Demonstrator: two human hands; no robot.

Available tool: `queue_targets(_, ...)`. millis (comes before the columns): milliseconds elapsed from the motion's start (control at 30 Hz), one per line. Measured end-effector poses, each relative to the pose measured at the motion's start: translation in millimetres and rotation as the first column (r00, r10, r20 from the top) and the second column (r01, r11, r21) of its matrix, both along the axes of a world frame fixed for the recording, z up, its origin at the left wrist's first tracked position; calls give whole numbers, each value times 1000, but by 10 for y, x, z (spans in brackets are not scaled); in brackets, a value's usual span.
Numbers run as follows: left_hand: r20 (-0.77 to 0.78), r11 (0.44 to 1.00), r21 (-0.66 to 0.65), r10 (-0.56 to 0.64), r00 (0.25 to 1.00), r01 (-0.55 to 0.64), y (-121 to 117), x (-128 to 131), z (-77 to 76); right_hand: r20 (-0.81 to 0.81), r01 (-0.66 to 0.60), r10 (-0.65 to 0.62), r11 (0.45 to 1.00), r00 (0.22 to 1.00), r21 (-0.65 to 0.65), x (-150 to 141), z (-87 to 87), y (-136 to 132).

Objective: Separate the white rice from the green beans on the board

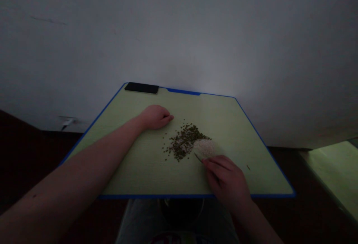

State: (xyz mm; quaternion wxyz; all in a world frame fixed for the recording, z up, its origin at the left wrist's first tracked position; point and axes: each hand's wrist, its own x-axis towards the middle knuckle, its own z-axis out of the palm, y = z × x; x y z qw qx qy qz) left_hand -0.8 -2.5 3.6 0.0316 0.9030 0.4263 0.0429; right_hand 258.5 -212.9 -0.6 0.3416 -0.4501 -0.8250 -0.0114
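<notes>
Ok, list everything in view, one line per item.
desk board: one, pale green with blue edging, under everything below
phone: one, black, far left edge of board
mung beans: one loose pile, dark green, board middle
rice: one heap, white, against the beans
stray bean: one, dark green, right of the pile
wall: one, grey-white, behind the board
thin pointed tool: one, dark, at the rice
left hand: one, on the board by the beans
right hand: one, holding the tool

From here, the right fingers (215, 166) hide most of a thin stick (198, 157), while the dark grains (183, 143), pale pile (204, 149) and lone speck (248, 167) are too small to identify.
</notes>
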Motion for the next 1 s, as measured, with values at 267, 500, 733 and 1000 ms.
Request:
queue_targets(267, 8, 1000, 14, -15, 1000, 15, 26, -16, -31, -30, 52, -52, 998, 998, 20, 32, 10, -33)
queue_targets(500, 21, 1000, 5, -6, 1000, 6, 14, -11, -25, -13, -29, 29, 1000, 999, 1, -11, -3, -23)
queue_targets(733, -5, 1000, 6, -9, 1000, 9, 5, -4, -5, 10, 49, -49, 998, 999, 27, 16, -49, -32)
queue_targets(1000, -5, 1000, 12, -11, 1000, 11, 16, -15, -23, 13, 58, -58, 998, 998, 20, -24, -54, -18)
